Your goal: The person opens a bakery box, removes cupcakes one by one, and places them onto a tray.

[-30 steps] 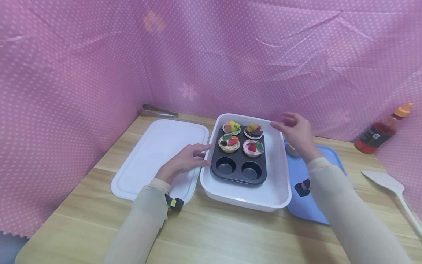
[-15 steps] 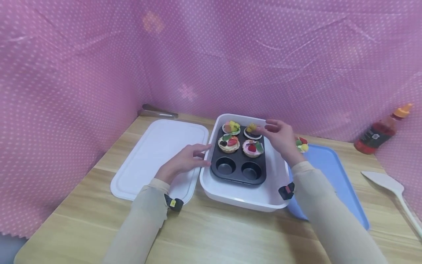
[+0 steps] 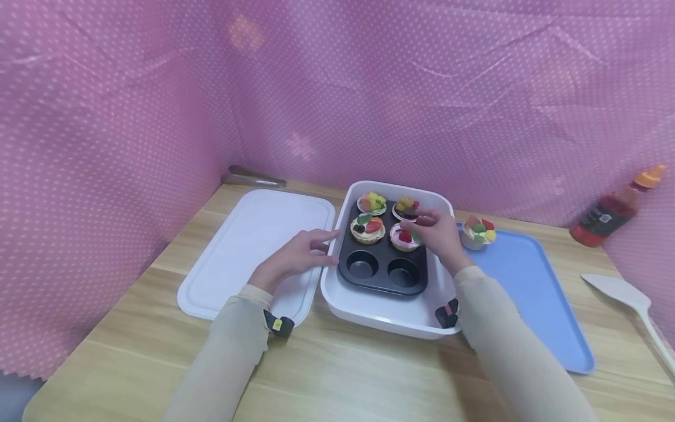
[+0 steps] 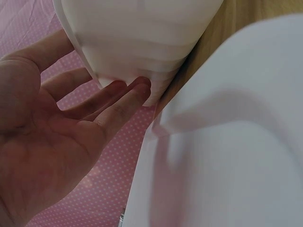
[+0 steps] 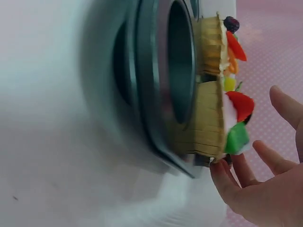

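A dark muffin tin [image 3: 382, 282] lies in a white plastic bin [image 3: 392, 324], with several toy fruit tarts in its back cups and its two front cups bare. My left hand [image 3: 296, 258] rests its fairly straight fingers against the bin's left rim; the left wrist view shows the fingertips at the bin's outer wall [image 4: 137, 38]. Over the tin's right side, my right hand [image 3: 440, 237] reaches toward a pink-cream tart [image 3: 405, 237] topped with a raspberry. In the right wrist view its fingers are spread, one fingertip right at the rim of that tart [image 5: 208, 118].
A white cutting board [image 3: 248, 234] lies left of the bin, with metal tongs [image 3: 255, 177] behind it. To the right, a blue tray [image 3: 532, 293] bears another fruit tart [image 3: 478, 232]. Farther right are a red sauce bottle [image 3: 606, 217] and a white spatula [image 3: 619, 290].
From above the bin's right rim, my right hand has moved left and toward me, over the back-right tart and then to the pink-cream tart. My left hand has stayed put.
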A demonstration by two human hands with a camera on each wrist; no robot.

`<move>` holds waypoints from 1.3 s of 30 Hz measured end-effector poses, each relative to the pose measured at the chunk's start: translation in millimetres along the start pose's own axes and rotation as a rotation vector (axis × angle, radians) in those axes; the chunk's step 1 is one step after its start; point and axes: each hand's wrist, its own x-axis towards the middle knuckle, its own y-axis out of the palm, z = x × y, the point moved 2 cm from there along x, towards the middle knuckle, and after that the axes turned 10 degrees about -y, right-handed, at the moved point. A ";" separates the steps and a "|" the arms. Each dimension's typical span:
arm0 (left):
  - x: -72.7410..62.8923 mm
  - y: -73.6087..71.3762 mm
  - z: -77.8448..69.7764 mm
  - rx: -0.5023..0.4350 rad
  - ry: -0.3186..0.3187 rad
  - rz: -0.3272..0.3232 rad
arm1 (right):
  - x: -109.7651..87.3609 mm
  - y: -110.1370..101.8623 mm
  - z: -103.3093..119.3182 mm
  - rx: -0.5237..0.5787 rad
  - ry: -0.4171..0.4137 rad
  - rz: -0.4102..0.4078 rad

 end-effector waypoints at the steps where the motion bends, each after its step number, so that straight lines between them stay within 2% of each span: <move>1: 0.0 0.4 -0.2 0.001 0.001 -0.001 | -0.5 0.4 -2.1 -0.006 0.009 0.003; 6: -1.1 1.2 -2.9 -0.007 0.018 -0.001 | -2.8 2.9 -4.9 -0.017 0.005 0.024; 11: -2.6 0.4 -4.5 -0.018 0.002 -0.005 | -3.7 6.0 -4.1 -0.012 -0.010 0.035; 25: -0.7 -2.8 -0.3 -0.017 -0.012 -0.005 | -3.0 11.8 -7.5 -0.108 0.050 0.066; 39: -0.7 -2.8 -1.2 -0.003 -0.023 -0.004 | -3.5 10.8 -11.5 -0.123 -0.001 0.071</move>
